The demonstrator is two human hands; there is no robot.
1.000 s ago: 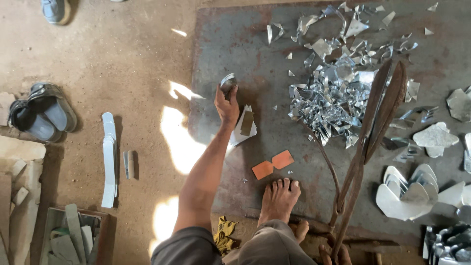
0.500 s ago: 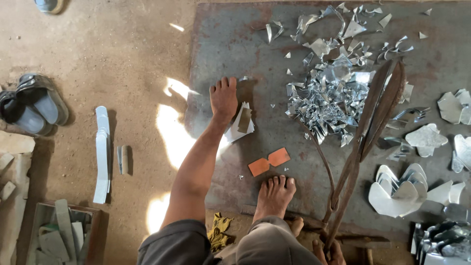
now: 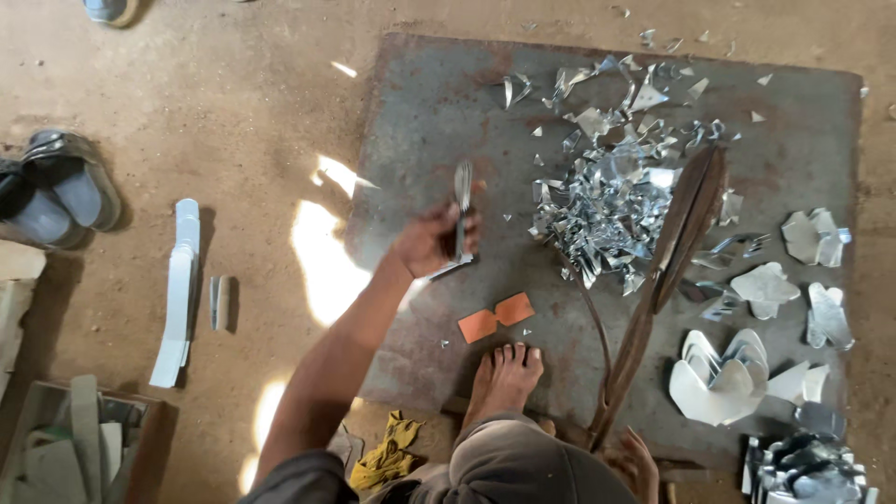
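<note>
left hand [image 3: 431, 241] lifts a thin metal strip [image 3: 462, 207] off the steel plate [image 3: 420, 121]

fingers clamped on the strip; right hand [image 3: 639, 459] rests by the big shears [image 3: 667, 261], its fingers unclear; feeding the blades looks next.

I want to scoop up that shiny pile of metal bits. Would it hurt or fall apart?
Probably both. The scrap pile looks like loose, thin, curled offcuts with pointed edges, so it would likely scatter and could cut. Each bit seems light and bendy.

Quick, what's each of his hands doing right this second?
Left hand: closed around a thin metal strip, lifted above the rusty steel plate.
Right hand: low beside the big shears; its grip cannot be told.
</note>
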